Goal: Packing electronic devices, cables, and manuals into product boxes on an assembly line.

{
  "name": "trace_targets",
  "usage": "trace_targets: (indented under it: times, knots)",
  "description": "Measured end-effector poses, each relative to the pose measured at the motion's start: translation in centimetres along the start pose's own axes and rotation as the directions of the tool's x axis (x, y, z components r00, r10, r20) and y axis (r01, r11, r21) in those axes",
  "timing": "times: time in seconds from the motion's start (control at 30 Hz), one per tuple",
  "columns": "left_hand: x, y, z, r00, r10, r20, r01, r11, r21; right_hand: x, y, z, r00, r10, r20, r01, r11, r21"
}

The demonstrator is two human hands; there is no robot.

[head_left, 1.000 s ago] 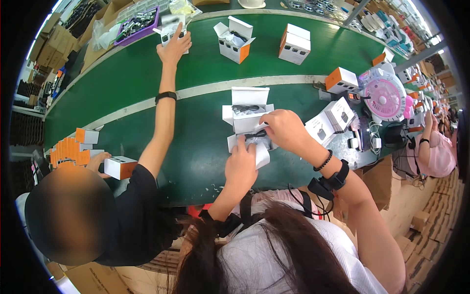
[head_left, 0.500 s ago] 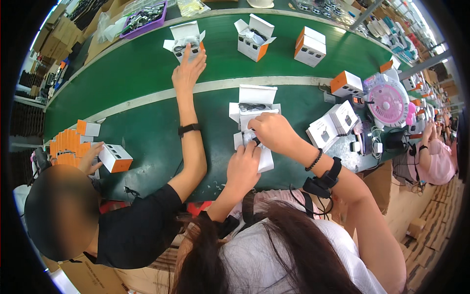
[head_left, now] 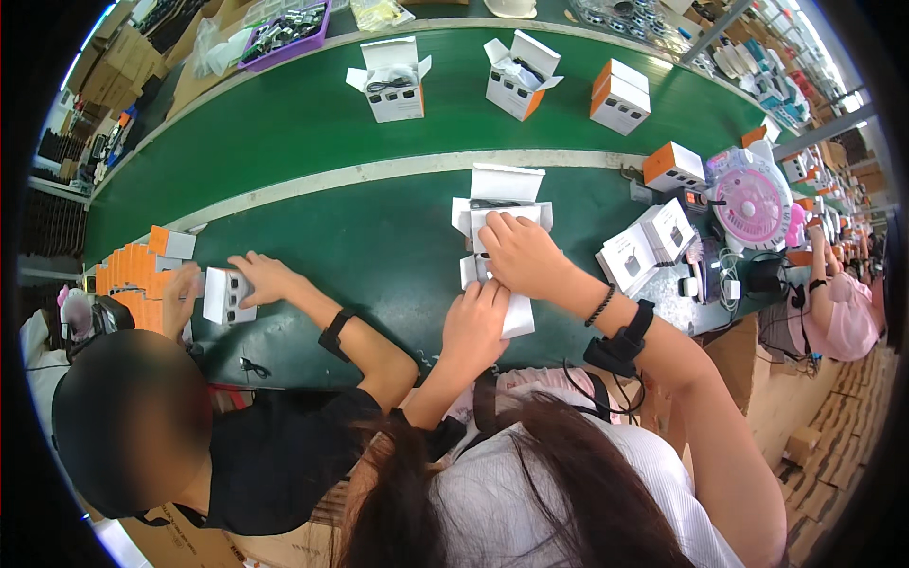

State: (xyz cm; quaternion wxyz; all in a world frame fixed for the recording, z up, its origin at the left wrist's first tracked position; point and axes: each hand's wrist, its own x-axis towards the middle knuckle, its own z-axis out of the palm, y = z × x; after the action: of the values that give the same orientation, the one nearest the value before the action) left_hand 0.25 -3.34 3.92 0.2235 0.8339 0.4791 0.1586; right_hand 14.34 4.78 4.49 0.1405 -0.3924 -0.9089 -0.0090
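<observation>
white card, matt and creased into flaps, makes up the small open box (head_left: 499,210) lying on the green belt just ahead of the person; its lid flap stands up at the far side and something dark lies inside. nearer the body a folded white paper leaflet (head_left: 516,312) lies flat beside it, one long edge jutting out past the hands.

the right hand (head_left: 519,254) lies palm down over the near edge of the box, fingers curled and pressed onto the front flap, a dark bead bracelet and a black wrist device on that forearm. the left hand (head_left: 476,322) rests lower, fingers bent and pressed down on the leaflet; whether it pinches anything underneath cannot be told. both forearms come up from the lower edge and meet closely there.

the green conveyor belt (head_left: 312,123) is smooth and slightly glossy, split by a pale strip running across. bare green lies to the left of the box and beyond it.

further out on the far lane stand three more white and orange cartons (head_left: 620,95), two open. to the right, at the belt's edge, sit stacked printed boxes (head_left: 649,241) and a round pink fan (head_left: 753,204). at the left a co-worker in black holds a small white box (head_left: 227,295) beside a row of orange cartons (head_left: 128,270).
</observation>
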Motion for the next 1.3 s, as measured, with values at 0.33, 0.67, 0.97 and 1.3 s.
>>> trace_targets:
  times: [0.33, 0.67, 0.97, 1.3]
  knots:
    - [0.0, 0.1, -0.2, 1.000, 0.006, -0.028, -0.007, 0.999, -0.043, 0.0, 0.5, 1.2, 0.997, -0.037, 0.073, 0.028, 0.993, 0.112]
    - [-2.3, -2.7, -1.3, 0.699, -0.561, -0.444, 0.106, 0.695, -0.711, -6.1, 3.2, -4.4, 0.924, 0.374, -0.080, -0.279, 0.802, 0.528]
    - [2.4, -3.1, 4.1, 0.592, -0.806, -0.008, 0.226, 0.175, -0.958, -10.4, 4.4, 1.9, 0.573, 0.379, 0.727, -0.421, -0.625, 0.658]
    - [2.5, -2.4, 4.8, 0.722, -0.692, 0.010, 0.259, 0.257, -0.931, -8.5, 3.5, 2.7, 0.787, 0.602, 0.131, -0.325, 0.224, 0.919]
